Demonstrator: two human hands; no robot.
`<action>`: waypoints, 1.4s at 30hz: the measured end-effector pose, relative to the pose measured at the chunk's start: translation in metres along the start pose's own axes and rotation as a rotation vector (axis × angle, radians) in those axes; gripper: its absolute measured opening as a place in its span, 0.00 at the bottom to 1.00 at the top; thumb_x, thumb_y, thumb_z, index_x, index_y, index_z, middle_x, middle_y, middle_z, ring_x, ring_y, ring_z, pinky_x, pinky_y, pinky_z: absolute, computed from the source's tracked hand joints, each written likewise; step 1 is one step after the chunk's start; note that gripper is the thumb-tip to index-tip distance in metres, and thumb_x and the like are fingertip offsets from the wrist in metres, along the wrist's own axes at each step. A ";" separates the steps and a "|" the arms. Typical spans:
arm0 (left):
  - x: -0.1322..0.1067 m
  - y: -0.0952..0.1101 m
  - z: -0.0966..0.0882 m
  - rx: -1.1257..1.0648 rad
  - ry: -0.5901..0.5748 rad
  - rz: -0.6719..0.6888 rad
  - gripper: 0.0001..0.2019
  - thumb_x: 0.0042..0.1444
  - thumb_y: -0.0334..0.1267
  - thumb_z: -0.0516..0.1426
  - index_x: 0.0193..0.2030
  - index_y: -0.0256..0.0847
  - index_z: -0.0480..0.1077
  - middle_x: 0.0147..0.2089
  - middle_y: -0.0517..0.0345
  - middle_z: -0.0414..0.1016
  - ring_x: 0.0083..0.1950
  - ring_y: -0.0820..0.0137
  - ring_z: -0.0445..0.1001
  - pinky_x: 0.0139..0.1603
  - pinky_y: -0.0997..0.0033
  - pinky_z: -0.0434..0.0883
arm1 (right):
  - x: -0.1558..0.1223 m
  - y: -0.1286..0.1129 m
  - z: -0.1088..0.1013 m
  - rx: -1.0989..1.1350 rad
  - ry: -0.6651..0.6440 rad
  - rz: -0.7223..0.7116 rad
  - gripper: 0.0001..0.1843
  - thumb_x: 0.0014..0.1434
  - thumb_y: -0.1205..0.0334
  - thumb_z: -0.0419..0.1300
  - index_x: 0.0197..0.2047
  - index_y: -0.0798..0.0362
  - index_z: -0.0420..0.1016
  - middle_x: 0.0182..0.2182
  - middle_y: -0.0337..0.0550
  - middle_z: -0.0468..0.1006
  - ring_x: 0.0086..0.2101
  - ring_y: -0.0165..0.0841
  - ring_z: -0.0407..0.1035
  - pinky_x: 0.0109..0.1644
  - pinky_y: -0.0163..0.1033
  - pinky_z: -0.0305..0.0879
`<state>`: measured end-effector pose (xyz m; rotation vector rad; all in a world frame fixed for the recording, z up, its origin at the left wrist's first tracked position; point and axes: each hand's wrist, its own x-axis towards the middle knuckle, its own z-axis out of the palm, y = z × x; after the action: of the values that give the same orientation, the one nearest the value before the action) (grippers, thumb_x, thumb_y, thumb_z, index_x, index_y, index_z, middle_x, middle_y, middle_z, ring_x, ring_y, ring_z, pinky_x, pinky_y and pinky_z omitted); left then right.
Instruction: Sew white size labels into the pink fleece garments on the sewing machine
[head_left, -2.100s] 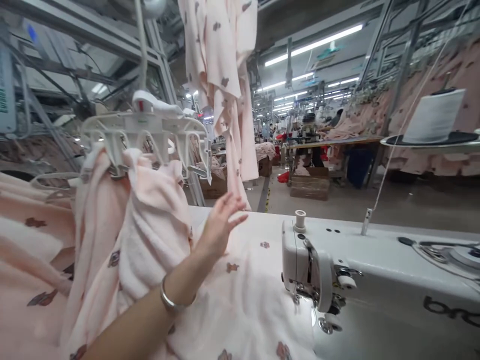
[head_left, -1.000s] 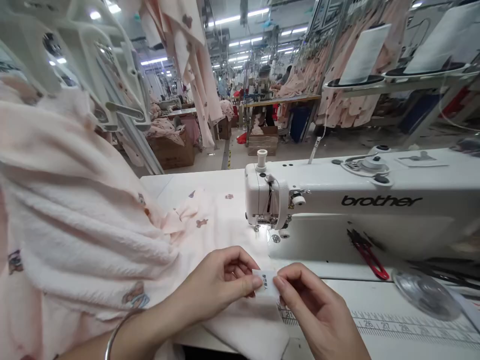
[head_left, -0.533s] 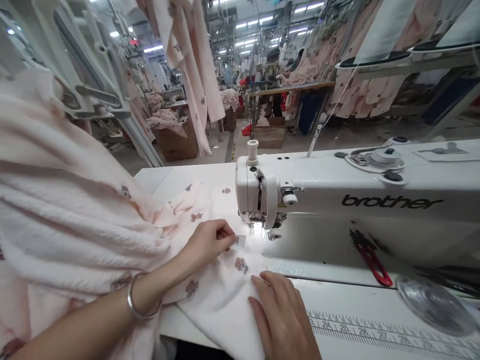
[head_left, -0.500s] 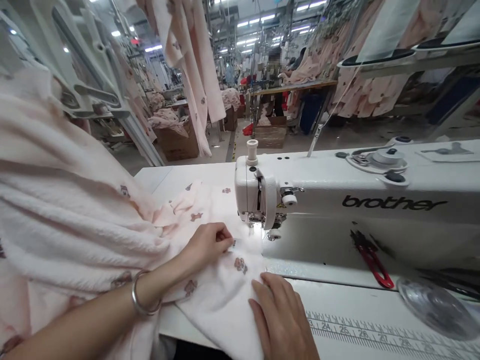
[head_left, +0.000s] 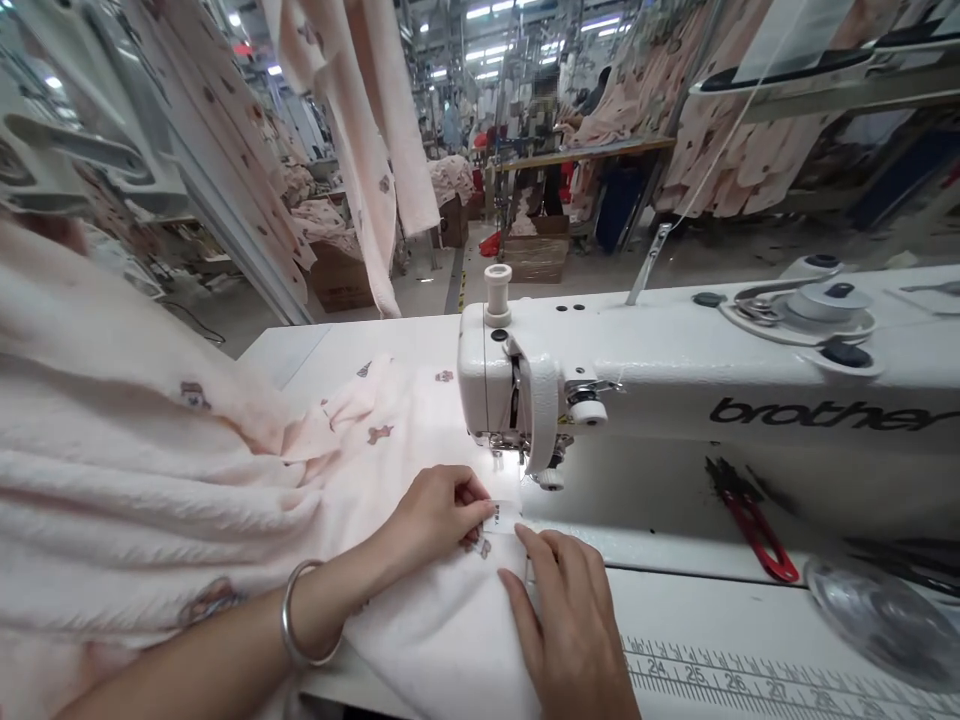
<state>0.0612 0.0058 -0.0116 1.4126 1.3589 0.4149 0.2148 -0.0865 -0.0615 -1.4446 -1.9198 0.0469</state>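
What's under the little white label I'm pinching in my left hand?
Pale pink fabric with printed figures lies under the white label in your left hand; one print peeks out near its lower edge. The patch directly beneath is covered.

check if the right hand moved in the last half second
Yes, forward: the right hand is now closer to the fixed machine head, its index fingertip at the edge of the label.

The single camera sits on the person's head and looks forward and steeply down, close over the pale pink, printed plush fabric (head_left: 442,632) on the flat white surface (head_left: 304,345); beyond, its wide view reaches a distant brown cardboard box (head_left: 536,252).
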 end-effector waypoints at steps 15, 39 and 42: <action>0.000 0.002 0.004 0.100 0.071 -0.003 0.09 0.52 0.43 0.57 0.29 0.38 0.68 0.21 0.64 0.71 0.19 0.74 0.72 0.21 0.78 0.64 | 0.003 -0.004 -0.002 -0.035 0.064 -0.036 0.17 0.64 0.66 0.53 0.55 0.64 0.66 0.40 0.53 0.64 0.41 0.40 0.61 0.43 0.47 0.64; -0.039 -0.012 -0.017 1.119 -0.099 0.949 0.23 0.64 0.37 0.50 0.62 0.24 0.57 0.64 0.36 0.58 0.67 0.57 0.55 0.64 0.58 0.64 | 0.006 -0.005 -0.001 -0.031 0.082 -0.048 0.16 0.63 0.69 0.54 0.53 0.64 0.67 0.40 0.54 0.65 0.41 0.40 0.61 0.42 0.48 0.64; -0.037 -0.014 -0.017 1.115 -0.086 0.958 0.23 0.64 0.37 0.50 0.62 0.25 0.58 0.64 0.37 0.58 0.67 0.58 0.56 0.64 0.58 0.63 | 0.007 -0.007 -0.002 -0.036 0.095 -0.064 0.15 0.63 0.70 0.54 0.52 0.65 0.68 0.39 0.54 0.65 0.41 0.41 0.61 0.41 0.47 0.64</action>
<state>0.0294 -0.0222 -0.0024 2.9677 0.7082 0.1557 0.2098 -0.0840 -0.0531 -1.3828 -1.8961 -0.0849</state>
